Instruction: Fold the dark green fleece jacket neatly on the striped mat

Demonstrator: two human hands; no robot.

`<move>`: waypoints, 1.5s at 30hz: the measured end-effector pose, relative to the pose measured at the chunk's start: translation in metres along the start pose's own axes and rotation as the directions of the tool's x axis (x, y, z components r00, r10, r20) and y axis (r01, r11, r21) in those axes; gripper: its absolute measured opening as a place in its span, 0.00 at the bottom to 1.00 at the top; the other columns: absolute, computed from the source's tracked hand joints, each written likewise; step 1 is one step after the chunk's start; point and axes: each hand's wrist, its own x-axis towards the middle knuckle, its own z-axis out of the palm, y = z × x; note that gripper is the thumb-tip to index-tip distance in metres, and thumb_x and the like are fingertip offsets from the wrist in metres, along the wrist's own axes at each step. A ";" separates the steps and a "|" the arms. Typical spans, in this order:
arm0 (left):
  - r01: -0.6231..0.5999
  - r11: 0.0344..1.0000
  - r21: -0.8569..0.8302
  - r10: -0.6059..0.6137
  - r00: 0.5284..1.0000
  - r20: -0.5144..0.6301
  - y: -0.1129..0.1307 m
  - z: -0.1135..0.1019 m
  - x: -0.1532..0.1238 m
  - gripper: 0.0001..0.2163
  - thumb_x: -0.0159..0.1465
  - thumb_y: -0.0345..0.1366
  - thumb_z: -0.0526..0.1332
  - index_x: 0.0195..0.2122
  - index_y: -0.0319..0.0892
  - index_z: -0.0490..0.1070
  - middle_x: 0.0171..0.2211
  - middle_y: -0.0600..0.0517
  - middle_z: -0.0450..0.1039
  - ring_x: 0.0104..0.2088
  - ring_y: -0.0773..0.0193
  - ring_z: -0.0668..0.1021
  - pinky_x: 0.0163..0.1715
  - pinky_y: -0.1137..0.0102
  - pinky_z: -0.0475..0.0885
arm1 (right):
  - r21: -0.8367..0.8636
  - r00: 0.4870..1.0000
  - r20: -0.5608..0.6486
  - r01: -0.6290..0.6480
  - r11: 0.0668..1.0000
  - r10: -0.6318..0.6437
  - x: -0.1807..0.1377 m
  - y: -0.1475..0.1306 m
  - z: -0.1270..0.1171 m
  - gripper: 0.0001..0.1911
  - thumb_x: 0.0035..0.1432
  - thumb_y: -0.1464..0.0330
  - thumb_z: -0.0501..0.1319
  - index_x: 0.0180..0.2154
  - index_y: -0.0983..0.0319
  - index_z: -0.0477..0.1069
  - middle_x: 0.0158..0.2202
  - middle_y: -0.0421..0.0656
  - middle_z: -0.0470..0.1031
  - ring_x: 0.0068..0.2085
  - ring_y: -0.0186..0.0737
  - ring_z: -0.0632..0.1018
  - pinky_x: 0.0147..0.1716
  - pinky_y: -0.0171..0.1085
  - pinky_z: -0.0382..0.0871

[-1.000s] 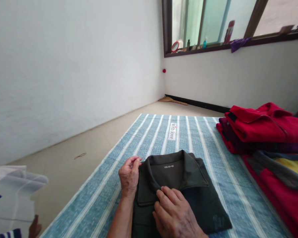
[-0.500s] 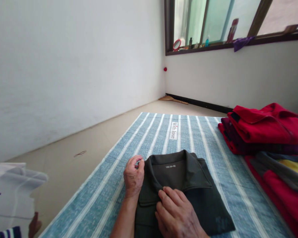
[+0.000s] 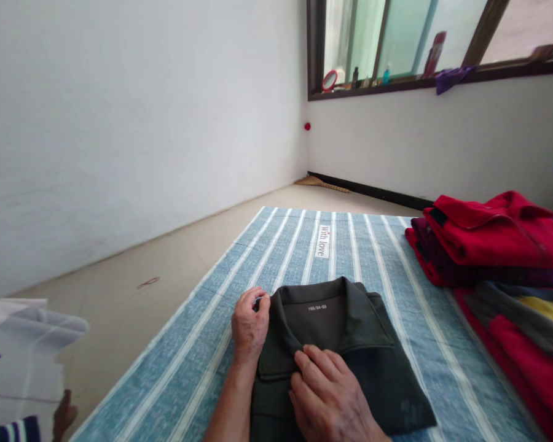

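A dark green collared shirt (image 3: 378, 383) lies folded on a blue and white striped cloth (image 3: 212, 344), its collar toward the far side. Size print shows inside the neck. My left hand (image 3: 251, 322) pinches the shirt's left shoulder edge beside the collar, thumb and fingers curled together. Over the front of the shirt, just below the neck opening, my right hand (image 3: 327, 393) has its fingers bent and pressed together on the fabric at the collar's front. The right fingertips are partly hidden by the hand itself.
Folded red and purple clothes (image 3: 502, 233) are stacked at the right, near a red, grey and yellow garment (image 3: 525, 331). Light grey cloth (image 3: 23, 362) hangs at the lower left. Beyond the striped surface are the floor (image 3: 115, 307), a white wall and a window sill with small items.
Both hands stay in the same places on the shirt. The view has shifted very slightly.
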 end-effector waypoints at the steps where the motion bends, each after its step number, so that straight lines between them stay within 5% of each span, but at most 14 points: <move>1: -0.001 1.000 0.002 0.001 1.000 0.000 0.000 0.000 0.000 0.10 0.59 0.42 0.56 0.31 0.43 0.73 0.39 0.47 0.77 0.41 0.56 0.78 0.41 0.65 0.74 | 0.000 1.000 0.004 0.001 1.000 -0.001 -0.001 0.000 0.000 0.09 0.61 0.73 0.51 0.36 0.61 0.70 0.39 0.46 0.78 0.43 0.44 0.76 0.41 0.42 0.68; 45: 0.013 1.000 0.021 -0.013 1.000 0.014 -0.008 0.005 -0.001 0.12 0.58 0.42 0.55 0.32 0.41 0.75 0.37 0.45 0.78 0.40 0.55 0.78 0.46 0.62 0.72 | 0.012 0.999 0.043 0.004 1.000 -0.004 -0.004 0.001 0.000 0.10 0.61 0.73 0.51 0.37 0.62 0.71 0.42 0.45 0.77 0.46 0.44 0.74 0.44 0.42 0.66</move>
